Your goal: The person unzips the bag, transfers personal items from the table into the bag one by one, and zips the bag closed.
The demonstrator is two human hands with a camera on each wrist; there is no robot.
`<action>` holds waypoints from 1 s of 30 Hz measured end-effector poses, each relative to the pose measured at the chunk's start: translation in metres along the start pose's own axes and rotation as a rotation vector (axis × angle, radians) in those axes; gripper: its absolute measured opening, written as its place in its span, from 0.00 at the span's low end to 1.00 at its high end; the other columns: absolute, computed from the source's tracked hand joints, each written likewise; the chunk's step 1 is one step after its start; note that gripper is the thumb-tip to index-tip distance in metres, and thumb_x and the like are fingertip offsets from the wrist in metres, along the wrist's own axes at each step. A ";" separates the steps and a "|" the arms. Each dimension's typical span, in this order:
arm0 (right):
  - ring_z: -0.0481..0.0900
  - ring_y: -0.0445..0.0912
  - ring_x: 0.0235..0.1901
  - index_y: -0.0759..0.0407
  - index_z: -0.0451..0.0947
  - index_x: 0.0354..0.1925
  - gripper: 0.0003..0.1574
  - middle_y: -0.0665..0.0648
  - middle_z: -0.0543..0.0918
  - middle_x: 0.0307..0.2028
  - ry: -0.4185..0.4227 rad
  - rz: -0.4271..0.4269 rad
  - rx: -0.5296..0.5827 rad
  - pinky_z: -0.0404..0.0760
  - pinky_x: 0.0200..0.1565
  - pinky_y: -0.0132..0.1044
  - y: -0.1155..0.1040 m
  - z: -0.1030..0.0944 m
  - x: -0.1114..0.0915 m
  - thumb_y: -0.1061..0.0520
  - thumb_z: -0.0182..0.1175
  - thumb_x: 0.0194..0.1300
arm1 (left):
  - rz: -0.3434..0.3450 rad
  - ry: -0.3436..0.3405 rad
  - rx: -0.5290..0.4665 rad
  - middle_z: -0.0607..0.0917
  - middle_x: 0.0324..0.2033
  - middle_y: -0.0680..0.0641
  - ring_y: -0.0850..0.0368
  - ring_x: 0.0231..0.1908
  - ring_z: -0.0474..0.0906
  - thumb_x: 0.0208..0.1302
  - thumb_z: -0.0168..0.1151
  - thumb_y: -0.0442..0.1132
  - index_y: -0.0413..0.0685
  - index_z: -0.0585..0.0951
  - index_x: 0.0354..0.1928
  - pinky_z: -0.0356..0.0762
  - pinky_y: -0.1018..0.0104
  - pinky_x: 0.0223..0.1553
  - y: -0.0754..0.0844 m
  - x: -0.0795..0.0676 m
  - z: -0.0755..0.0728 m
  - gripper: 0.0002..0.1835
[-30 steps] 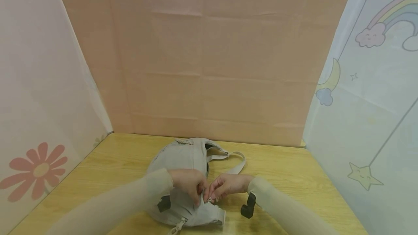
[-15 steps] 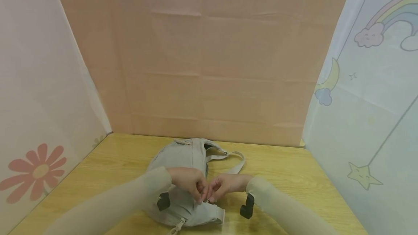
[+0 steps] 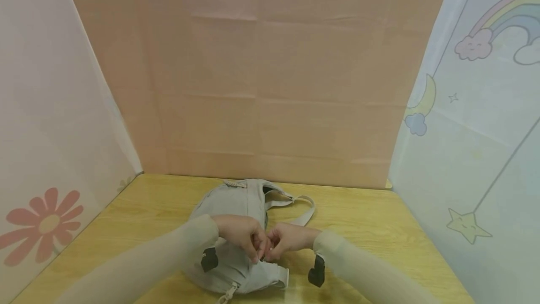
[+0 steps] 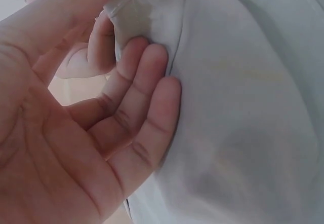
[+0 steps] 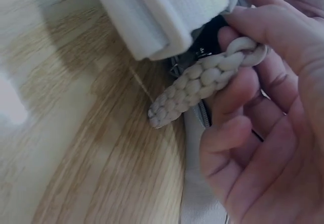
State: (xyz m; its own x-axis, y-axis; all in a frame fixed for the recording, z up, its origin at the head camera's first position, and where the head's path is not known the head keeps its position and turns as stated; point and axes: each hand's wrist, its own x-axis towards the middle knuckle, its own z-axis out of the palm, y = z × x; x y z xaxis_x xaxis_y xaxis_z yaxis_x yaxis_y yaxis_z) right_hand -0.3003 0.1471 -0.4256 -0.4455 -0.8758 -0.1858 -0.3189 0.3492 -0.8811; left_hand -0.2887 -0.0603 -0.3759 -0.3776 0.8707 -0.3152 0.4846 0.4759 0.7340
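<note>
Fingers [image 5: 240, 89] of my right hand [image 3: 291, 237] curl round the looped end of a braided zip pull [image 5: 187, 92], with the thumb over it; I have it pinched, not lying loose. Its long axis runs out of my grip, the free tip pointing away from my palm over the wood of the worktop [image 3: 358, 243]. Dark zip teeth [image 5: 204, 113] show just under the braid, and a folded webbing end [image 5: 164, 21] sits just beside it.

My left hand [image 3: 242, 236] pinches a fold of the grey bag [image 3: 234, 201], three fingers curled against the cloth; in the left wrist view the thumb tip is out of frame.

The bag lies left of the worktop's middle, stretching lengthwise from close to the far edge towards me. Its gaping side and the strap loop [image 3: 311, 208] face the worktop's right edge.

What counts most, I judge, is that the right hand is the one on the pull, while the left is on the cloth immediately to its left, the two nearly meeting. From above my knuckles hide the slider, so I cannot tell how it is angled.
</note>
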 end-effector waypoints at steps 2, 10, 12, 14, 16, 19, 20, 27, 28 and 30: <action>0.71 0.31 0.25 0.70 0.81 0.38 0.09 0.43 0.82 0.28 0.004 -0.014 0.002 0.71 0.29 0.24 0.001 0.001 0.000 0.64 0.61 0.61 | 0.000 0.002 -0.005 0.81 0.23 0.61 0.72 0.24 0.68 0.55 0.70 0.32 0.50 0.83 0.27 0.65 0.79 0.28 0.000 0.000 0.000 0.05; 0.66 0.32 0.19 0.69 0.81 0.39 0.10 0.42 0.80 0.23 -0.016 -0.016 0.023 0.66 0.23 0.25 0.004 0.001 0.000 0.63 0.61 0.61 | 0.024 0.011 -0.003 0.82 0.25 0.62 0.73 0.26 0.69 0.54 0.71 0.32 0.44 0.85 0.29 0.66 0.80 0.30 0.000 0.001 0.002 0.02; 0.66 0.32 0.19 0.70 0.81 0.38 0.09 0.43 0.79 0.23 -0.021 -0.019 0.034 0.66 0.23 0.26 0.006 0.001 0.000 0.63 0.60 0.61 | 0.025 0.014 0.000 0.82 0.25 0.62 0.73 0.26 0.69 0.54 0.71 0.32 0.43 0.85 0.30 0.67 0.80 0.29 0.001 0.001 0.003 0.02; 0.67 0.32 0.20 0.71 0.80 0.39 0.10 0.42 0.80 0.24 -0.022 -0.027 0.048 0.67 0.24 0.26 0.007 0.001 -0.001 0.64 0.59 0.61 | 0.013 0.012 -0.015 0.83 0.26 0.60 0.73 0.24 0.71 0.54 0.71 0.32 0.42 0.86 0.30 0.70 0.79 0.28 0.001 0.001 0.004 0.03; 0.68 0.32 0.21 0.73 0.79 0.38 0.10 0.42 0.79 0.25 -0.023 -0.035 0.063 0.69 0.25 0.27 0.009 0.001 -0.002 0.64 0.58 0.62 | -0.015 0.003 -0.060 0.84 0.26 0.57 0.71 0.22 0.75 0.54 0.71 0.30 0.41 0.86 0.31 0.74 0.77 0.26 0.002 0.002 0.006 0.03; 0.69 0.32 0.22 0.75 0.77 0.38 0.12 0.42 0.79 0.26 -0.025 -0.041 0.092 0.70 0.25 0.27 0.009 0.001 -0.004 0.64 0.59 0.62 | -0.068 -0.008 -0.136 0.85 0.25 0.52 0.64 0.21 0.80 0.54 0.70 0.28 0.41 0.85 0.30 0.80 0.70 0.25 0.003 0.002 0.009 0.03; 0.70 0.32 0.22 0.76 0.76 0.38 0.12 0.42 0.79 0.26 -0.025 -0.042 0.102 0.70 0.25 0.27 0.009 0.001 -0.004 0.63 0.59 0.62 | -0.086 -0.010 -0.161 0.85 0.24 0.51 0.62 0.20 0.81 0.55 0.69 0.28 0.40 0.85 0.30 0.81 0.68 0.25 0.003 0.002 0.009 0.03; 0.70 0.32 0.22 0.76 0.75 0.37 0.13 0.42 0.80 0.26 -0.008 -0.032 0.109 0.70 0.25 0.27 0.008 0.002 -0.005 0.62 0.59 0.62 | -0.105 -0.022 -0.193 0.85 0.22 0.51 0.61 0.21 0.81 0.56 0.67 0.27 0.41 0.84 0.30 0.82 0.66 0.26 0.002 0.000 0.010 0.03; 0.70 0.32 0.22 0.76 0.75 0.36 0.13 0.42 0.79 0.26 -0.002 -0.034 0.104 0.70 0.25 0.27 0.008 0.002 -0.005 0.62 0.59 0.62 | -0.100 -0.025 -0.196 0.85 0.23 0.50 0.60 0.22 0.81 0.56 0.67 0.27 0.41 0.84 0.30 0.82 0.66 0.26 0.002 0.000 0.010 0.03; 0.69 0.33 0.21 0.75 0.76 0.36 0.12 0.42 0.78 0.24 0.015 -0.041 0.087 0.70 0.25 0.28 0.008 0.003 -0.004 0.63 0.59 0.62 | -0.088 -0.034 -0.198 0.85 0.24 0.50 0.61 0.22 0.82 0.56 0.67 0.27 0.40 0.84 0.30 0.82 0.66 0.26 0.002 0.000 0.009 0.02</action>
State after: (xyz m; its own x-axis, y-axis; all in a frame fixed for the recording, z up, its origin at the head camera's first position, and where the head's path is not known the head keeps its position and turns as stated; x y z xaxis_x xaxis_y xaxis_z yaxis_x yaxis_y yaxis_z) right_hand -0.2985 0.1527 -0.4329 -0.4459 -0.8836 -0.1431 -0.2636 0.2824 -0.9224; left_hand -0.2808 -0.0581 -0.3803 -0.3828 0.8324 -0.4007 0.2854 0.5191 0.8057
